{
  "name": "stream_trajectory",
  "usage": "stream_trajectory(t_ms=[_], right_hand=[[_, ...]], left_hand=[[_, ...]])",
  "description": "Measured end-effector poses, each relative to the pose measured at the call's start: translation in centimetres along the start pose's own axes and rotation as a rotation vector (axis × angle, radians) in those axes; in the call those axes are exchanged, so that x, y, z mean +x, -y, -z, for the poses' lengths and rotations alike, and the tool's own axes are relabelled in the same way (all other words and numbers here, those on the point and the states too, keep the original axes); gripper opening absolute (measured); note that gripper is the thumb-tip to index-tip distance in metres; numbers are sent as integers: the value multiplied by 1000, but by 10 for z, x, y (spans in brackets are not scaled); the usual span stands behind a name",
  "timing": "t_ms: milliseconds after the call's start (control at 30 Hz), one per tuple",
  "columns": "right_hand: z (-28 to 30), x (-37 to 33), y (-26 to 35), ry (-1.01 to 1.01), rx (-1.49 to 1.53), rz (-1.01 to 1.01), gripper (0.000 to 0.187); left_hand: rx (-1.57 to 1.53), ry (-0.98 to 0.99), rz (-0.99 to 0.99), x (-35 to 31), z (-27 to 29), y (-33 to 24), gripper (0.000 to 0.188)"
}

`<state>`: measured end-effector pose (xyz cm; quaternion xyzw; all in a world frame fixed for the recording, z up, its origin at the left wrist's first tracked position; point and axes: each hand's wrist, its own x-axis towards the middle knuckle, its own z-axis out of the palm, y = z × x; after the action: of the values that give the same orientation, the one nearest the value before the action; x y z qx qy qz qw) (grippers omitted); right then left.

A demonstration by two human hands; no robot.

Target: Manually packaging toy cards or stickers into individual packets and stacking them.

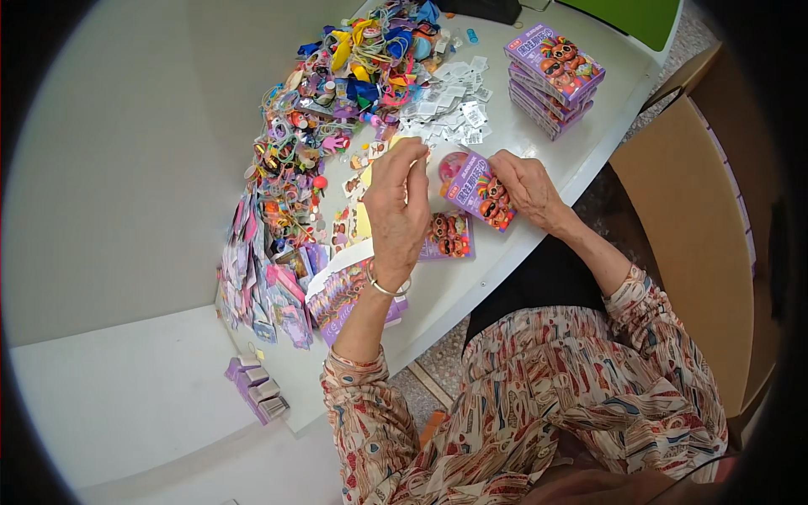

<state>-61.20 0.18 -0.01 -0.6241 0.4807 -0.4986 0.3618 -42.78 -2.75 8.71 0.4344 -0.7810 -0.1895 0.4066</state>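
Note:
My right hand (530, 189) grips a small purple cardboard box (484, 198) with cartoon figures on its front. At the box's upper left end shows a round, clear pink piece (453, 164); I cannot tell how deep it sits. My left hand (397, 198) hovers just left of it with fingers bent and close together; whatever they pinch, if anything, is hidden. Under the held box lies another purple box (446, 236). Beside my left hand are sticker sheets (360, 220) and a heap of small white packets (450, 101).
A big pile of colourful trinkets (353, 67) runs along the wall side, ending in pink-purple sachets (252, 261). Purple boxes (555, 71) are stacked at the far right. A row of flat boxes (349, 299) lies near my left forearm. A large carton (690, 194) stands right of the table.

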Motion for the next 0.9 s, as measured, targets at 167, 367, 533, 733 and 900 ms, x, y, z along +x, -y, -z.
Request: stream_trajectory(t_ms=[167,367,533,733,900], right_hand=[[-3,0,3,-1,36,-28,32],[-1,0,-3,-56,36,-80,32],[-4,-4,-2,-72,50,-35,30],[-6,-5,-3,-18,37,15,27],[2,-1,-23,-3,-101,175,38]], left_hand=[[190,93,-65,-16,-4,3,20],[-420,2,327,-22,-4,2,24],[-253,97,302,-32,-11,2,20],[-400,218,397,-33,-11,17,16],[-24,148,87,-32,-12,-2,16]])
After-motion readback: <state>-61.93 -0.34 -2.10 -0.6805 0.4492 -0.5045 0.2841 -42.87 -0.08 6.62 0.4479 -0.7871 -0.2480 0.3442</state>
